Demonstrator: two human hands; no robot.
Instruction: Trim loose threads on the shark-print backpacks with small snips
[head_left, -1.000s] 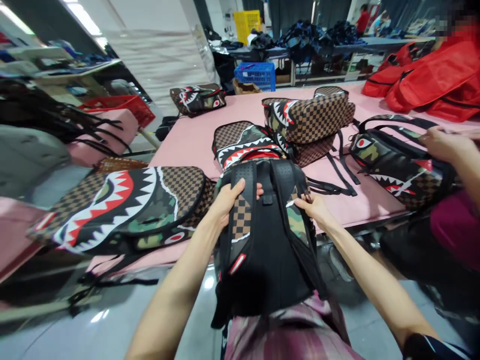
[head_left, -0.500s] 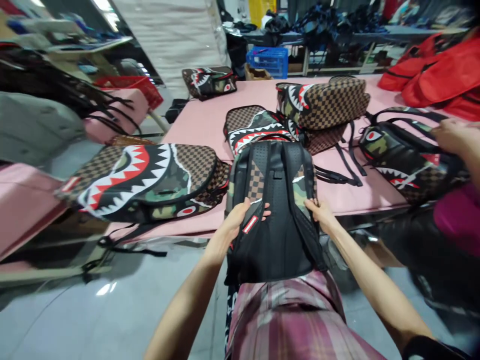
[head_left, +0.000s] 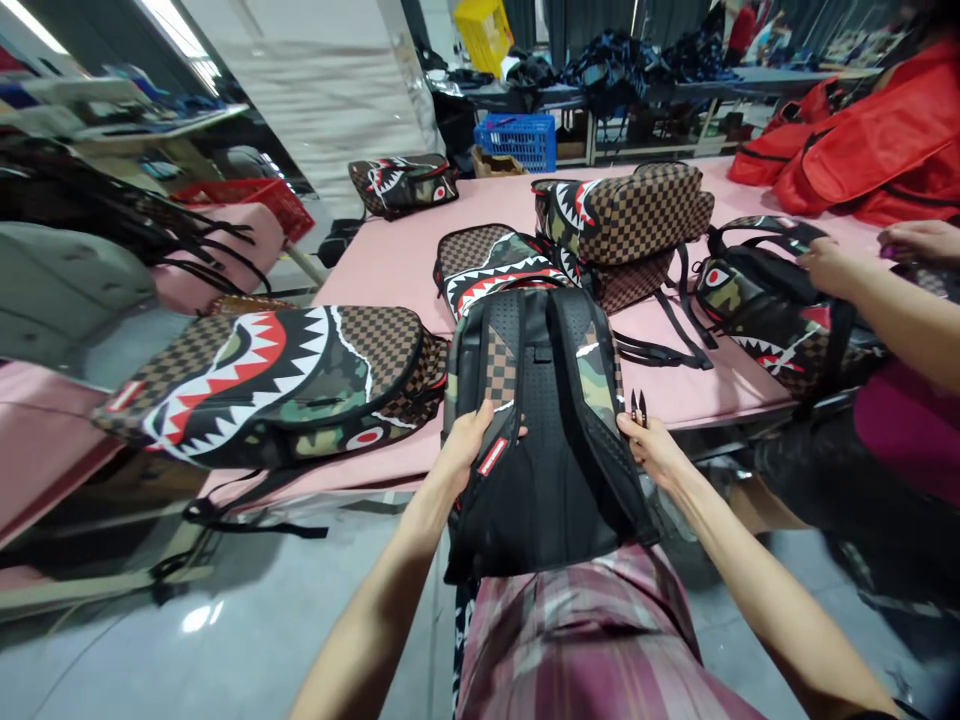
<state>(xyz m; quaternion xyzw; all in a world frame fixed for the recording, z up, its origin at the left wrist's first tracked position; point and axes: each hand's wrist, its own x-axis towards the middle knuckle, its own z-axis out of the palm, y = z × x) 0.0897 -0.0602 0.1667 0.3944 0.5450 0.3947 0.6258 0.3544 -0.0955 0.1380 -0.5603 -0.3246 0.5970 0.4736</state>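
Observation:
A black backpack (head_left: 536, 490) with checkered and camouflage patches leans on the table edge in front of me, its back panel and shoulder straps facing up. My left hand (head_left: 466, 445) is closed on its left shoulder strap, thumb on top and fingers underneath. At the opposite side, my right hand (head_left: 654, 447) is closed around small black thread snips (head_left: 638, 408), whose two blade tips point up and stand slightly apart. That hand is right beside the bag's right edge; whether it also grips the bag I cannot tell.
Shark-mouth backpacks lie on the pink table (head_left: 382, 250): one backpack (head_left: 277, 385) at left, others stacked behind mine. At right, a co-worker's hands (head_left: 832, 265) are at another backpack (head_left: 780, 310). Red bags (head_left: 870, 150) lie at the far right; a blue crate (head_left: 517, 140) stands beyond.
The snips in my right hand now show, blades upward. My view has shifted slightly. A second hand of the co-worker has come into view at right.

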